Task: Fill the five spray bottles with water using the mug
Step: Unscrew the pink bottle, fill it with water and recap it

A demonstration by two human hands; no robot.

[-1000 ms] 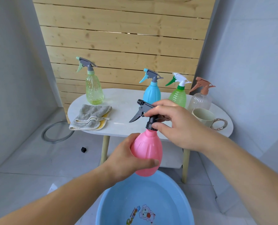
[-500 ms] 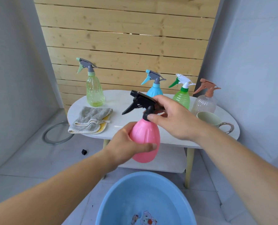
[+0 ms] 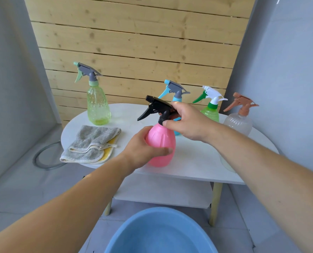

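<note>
— Where's the pink bottle [image 3: 161, 143]?
— Upright at the white table's [image 3: 197, 161] front edge. I can't tell if its base touches. The left hand [image 3: 142, 150] wraps its belly from the left, thumb across the front.
— The right hand [image 3: 188, 121]?
— It reaches in from the right, fingers curled round the black trigger head's [image 3: 155, 106] collar.
— Around the bottle?
— Blue bottle [image 3: 175, 88] just behind, grey cloth [image 3: 91, 143] left, blue basin [image 3: 161, 234] below.

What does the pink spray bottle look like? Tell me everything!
The pink spray bottle looks like opaque plastic, so no water level shows. It is egg-shaped with faint ribs, topped by a black trigger head pointing left. It is about upright over the front of the white table; whether it rests there is unclear. The left hand wraps its body; the right hand pinches the black collar.
</note>
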